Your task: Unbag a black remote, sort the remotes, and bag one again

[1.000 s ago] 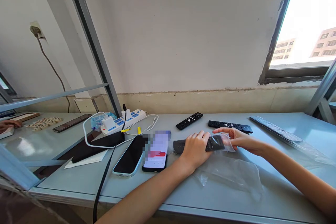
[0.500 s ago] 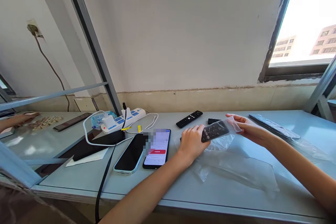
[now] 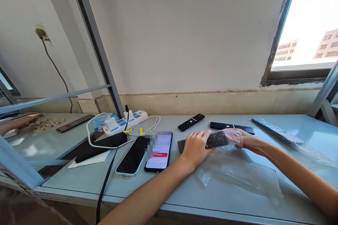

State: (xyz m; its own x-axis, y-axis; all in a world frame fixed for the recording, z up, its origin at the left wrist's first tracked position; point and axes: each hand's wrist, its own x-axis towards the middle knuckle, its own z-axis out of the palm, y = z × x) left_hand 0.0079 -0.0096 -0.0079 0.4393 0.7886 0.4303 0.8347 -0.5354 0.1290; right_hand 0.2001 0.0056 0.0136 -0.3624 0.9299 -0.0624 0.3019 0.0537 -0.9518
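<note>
My left hand (image 3: 195, 149) is wrapped round the middle of a black remote control (image 3: 217, 140), which lies tilted above the table. A clear plastic bag (image 3: 233, 137) covers the remote's right end. My right hand (image 3: 245, 139) holds that end of the bag, its fingers partly hidden behind the plastic. Below my hands a loose clear plastic sheet (image 3: 245, 175) lies on the table. Behind them are two bare black remotes, one at the back (image 3: 191, 122) and one (image 3: 232, 127) partly behind my right hand.
Two phones (image 3: 133, 156) (image 3: 159, 153) lie left of my hands. Beyond them are a power strip (image 3: 125, 123), cables and a black flat object (image 3: 99, 146). A wrapped item (image 3: 277, 132) lies at the right. Another person's hand (image 3: 23, 121) is at the far left.
My right hand has moved lower, bringing the bagged end of the remote down. More of the remote behind it now shows. The view has shifted slightly.
</note>
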